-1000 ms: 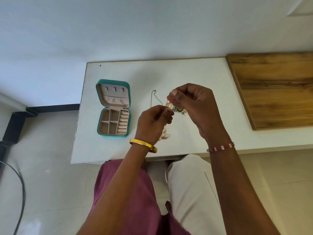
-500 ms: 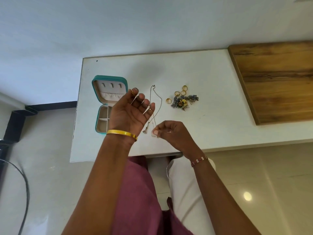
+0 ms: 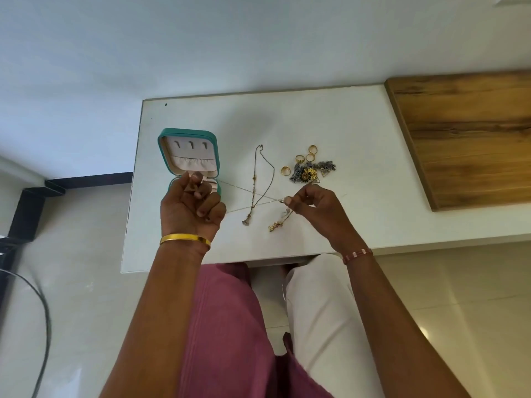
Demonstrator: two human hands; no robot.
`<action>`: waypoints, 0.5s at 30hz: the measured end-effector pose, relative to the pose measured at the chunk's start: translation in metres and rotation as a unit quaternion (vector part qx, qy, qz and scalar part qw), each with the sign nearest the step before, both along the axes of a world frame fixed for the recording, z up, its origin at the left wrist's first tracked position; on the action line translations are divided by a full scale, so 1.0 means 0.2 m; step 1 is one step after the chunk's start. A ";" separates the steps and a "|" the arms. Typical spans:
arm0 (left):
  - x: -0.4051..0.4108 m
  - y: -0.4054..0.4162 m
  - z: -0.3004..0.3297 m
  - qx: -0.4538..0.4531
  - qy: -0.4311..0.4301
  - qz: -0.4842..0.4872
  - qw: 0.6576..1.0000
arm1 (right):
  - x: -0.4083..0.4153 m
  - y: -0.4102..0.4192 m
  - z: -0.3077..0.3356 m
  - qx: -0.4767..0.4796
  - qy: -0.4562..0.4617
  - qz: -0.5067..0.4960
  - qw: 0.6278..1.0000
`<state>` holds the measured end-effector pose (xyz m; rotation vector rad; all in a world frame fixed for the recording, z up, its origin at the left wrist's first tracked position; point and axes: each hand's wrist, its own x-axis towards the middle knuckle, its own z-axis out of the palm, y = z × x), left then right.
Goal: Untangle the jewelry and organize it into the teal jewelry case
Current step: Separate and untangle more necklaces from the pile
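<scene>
a white table [image 3: 330,116] is set against a pale wall [image 3: 230,38], with a wooden board [image 3: 465,133] laid on its right part. glossy light floor tiles [image 3: 459,297] are seen below, marked by a small bright reflection, and a dark cable [image 3: 43,311] is curved across the floor at the left.

1. The worktop [image 3: 330,124] is showing a smooth, matt white surface.
2. Beyond the left grip [image 3: 191,206], the teal jewelry case [image 3: 188,133] is showing a smooth teal shell and a soft, pale cloth-like lining.
3. Between the grips, a fine metal chain [image 3: 247,193] is glinting.
4. Beyond the right grip [image 3: 311,206], gold rings [image 3: 300,159] are shining, glossy metal.
5. Right of it, the wooden board [image 3: 471,139] is showing matt grain.
6. The floor [image 3: 459,297] is gleaming, glossy tile.
</scene>
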<state>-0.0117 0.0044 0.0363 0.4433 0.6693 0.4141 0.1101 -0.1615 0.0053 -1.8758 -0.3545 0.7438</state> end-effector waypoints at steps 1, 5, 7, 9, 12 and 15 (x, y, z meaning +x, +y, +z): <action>-0.01 0.00 -0.01 -0.001 0.001 -0.002 1.000 | 0.01 0.00 0.01 0.016 0.022 0.001 1.000; -0.01 -0.01 -0.02 0.002 0.011 -0.005 1.000 | 0.00 0.01 0.04 0.062 0.067 0.014 0.996; -0.02 -0.01 -0.02 0.008 0.014 0.002 1.000 | 0.01 0.01 0.04 0.043 0.039 0.022 0.998; -0.03 0.00 -0.02 0.019 0.022 0.010 1.000 | 0.02 -0.01 0.03 0.016 0.008 0.029 0.999; -0.06 0.03 -0.03 0.038 0.047 0.008 0.998 | 0.05 -0.04 0.01 -0.020 -0.018 0.046 0.999; -0.06 0.02 -0.05 0.070 0.063 -0.002 0.996 | 0.07 -0.05 0.00 -0.062 -0.069 0.058 0.994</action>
